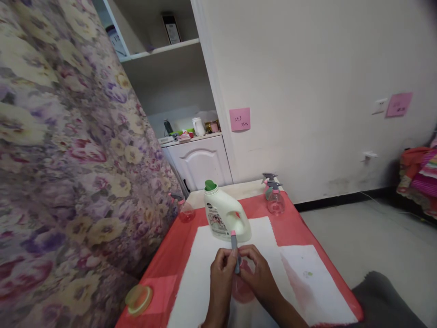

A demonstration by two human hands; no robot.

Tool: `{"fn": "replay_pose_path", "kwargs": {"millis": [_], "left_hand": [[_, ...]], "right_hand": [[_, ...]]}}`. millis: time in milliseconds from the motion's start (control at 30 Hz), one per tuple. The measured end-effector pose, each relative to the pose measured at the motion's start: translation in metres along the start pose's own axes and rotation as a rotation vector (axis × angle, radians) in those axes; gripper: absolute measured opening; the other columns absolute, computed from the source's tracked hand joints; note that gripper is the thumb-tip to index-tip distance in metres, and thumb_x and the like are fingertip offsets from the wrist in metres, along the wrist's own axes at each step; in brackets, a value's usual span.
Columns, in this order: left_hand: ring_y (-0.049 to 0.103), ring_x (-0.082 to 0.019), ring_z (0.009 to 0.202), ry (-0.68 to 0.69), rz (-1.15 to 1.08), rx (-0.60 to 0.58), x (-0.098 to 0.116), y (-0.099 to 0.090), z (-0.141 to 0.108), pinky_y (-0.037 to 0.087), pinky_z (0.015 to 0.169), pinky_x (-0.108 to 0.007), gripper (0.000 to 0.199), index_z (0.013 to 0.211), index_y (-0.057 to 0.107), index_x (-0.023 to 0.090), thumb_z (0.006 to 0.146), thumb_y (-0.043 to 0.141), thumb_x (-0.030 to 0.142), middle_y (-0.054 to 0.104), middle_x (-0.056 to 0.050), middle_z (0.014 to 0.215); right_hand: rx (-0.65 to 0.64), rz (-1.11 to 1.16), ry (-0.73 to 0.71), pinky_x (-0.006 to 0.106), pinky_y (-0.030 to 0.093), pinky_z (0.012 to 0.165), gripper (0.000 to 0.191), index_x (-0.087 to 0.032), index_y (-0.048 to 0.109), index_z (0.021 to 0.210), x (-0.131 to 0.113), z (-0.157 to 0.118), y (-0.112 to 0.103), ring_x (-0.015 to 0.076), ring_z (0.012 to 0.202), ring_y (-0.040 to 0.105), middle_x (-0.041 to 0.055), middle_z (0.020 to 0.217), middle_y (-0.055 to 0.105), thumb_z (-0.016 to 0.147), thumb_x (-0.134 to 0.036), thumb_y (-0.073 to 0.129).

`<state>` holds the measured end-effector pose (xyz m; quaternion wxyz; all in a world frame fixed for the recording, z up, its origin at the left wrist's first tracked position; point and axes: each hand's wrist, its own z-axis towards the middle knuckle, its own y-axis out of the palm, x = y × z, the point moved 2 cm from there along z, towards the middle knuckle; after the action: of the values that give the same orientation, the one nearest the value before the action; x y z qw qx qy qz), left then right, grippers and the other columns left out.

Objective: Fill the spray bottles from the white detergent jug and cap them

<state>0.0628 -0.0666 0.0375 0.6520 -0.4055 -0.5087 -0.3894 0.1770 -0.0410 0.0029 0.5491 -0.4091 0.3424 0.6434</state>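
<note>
Both hands meet over the white cloth [191,278] at the near middle of the table. My left hand [222,271] has its fingers closed around the grey spray head [234,246], whose pink nozzle tip points away from me. From the right, my right hand [256,272] pinches the same spray head near its base. Below them stands a clear round spray bottle [243,291], partly hidden by the hands. Just beyond is a pale green detergent jug [221,214], upright, with a green spout in its open mouth.
Spray bottles stand at the back right [276,206] and at the back left [186,213]. A round yellowish lid [138,299] lies at the front left. White paper [316,282] covers the red tablecloth [160,264] at right. A floral curtain [85,182] hangs on the left.
</note>
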Motion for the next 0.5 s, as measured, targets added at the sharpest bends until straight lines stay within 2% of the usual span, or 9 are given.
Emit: {"fn": "replay_pose_path", "kwargs": {"millis": [100, 167, 333, 500], "left_hand": [[0.050, -0.015, 0.061, 0.005, 0.012, 0.007, 0.0011, -0.0004, 0.0000, 0.040, 0.058, -0.024, 0.035, 0.067, 0.058, 0.019, 0.076, 0.065, 0.052, 0.056, 0.003, 0.062], [0.050, -0.015, 0.061, 0.009, 0.015, 0.010, 0.0016, -0.0007, 0.0006, 0.040, 0.058, -0.025, 0.035, 0.067, 0.058, 0.019, 0.076, 0.065, 0.052, 0.055, 0.003, 0.062], [0.049, -0.015, 0.061, 0.003, 0.016, -0.005, 0.0003, -0.0001, 0.0015, 0.039, 0.058, -0.024, 0.035, 0.066, 0.057, 0.018, 0.076, 0.064, 0.051, 0.053, 0.004, 0.059], [0.049, -0.014, 0.061, 0.011, 0.035, 0.002, -0.0021, 0.0000, 0.0007, 0.040, 0.058, -0.023, 0.033, 0.067, 0.057, 0.018, 0.078, 0.062, 0.049, 0.054, 0.004, 0.061]], "right_hand": [[-0.062, 0.032, -0.053, 0.037, 0.048, 0.094, 0.029, -0.022, 0.063, 0.105, 0.0014, -0.0005, 0.0018, 0.0242, 0.105, 0.061, 0.0075, 0.108, 0.064, 0.076, -0.024, 0.062], [-0.120, 0.052, -0.071, 0.037, 0.048, 0.095, 0.031, -0.022, 0.061, 0.111, 0.0025, -0.0008, 0.0023, 0.0238, 0.106, 0.060, 0.0081, 0.110, 0.064, 0.080, -0.025, 0.057], [-0.092, 0.014, -0.021, 0.034, 0.050, 0.085, 0.018, -0.021, 0.065, 0.097, 0.0049, -0.0008, 0.0013, 0.0225, 0.093, 0.061, 0.0056, 0.096, 0.065, 0.080, -0.024, 0.059], [-0.063, 0.008, -0.027, 0.032, 0.049, 0.084, 0.019, -0.021, 0.065, 0.097, 0.0044, -0.0017, 0.0056, 0.0215, 0.092, 0.061, 0.0045, 0.095, 0.065, 0.078, -0.022, 0.060]]}}
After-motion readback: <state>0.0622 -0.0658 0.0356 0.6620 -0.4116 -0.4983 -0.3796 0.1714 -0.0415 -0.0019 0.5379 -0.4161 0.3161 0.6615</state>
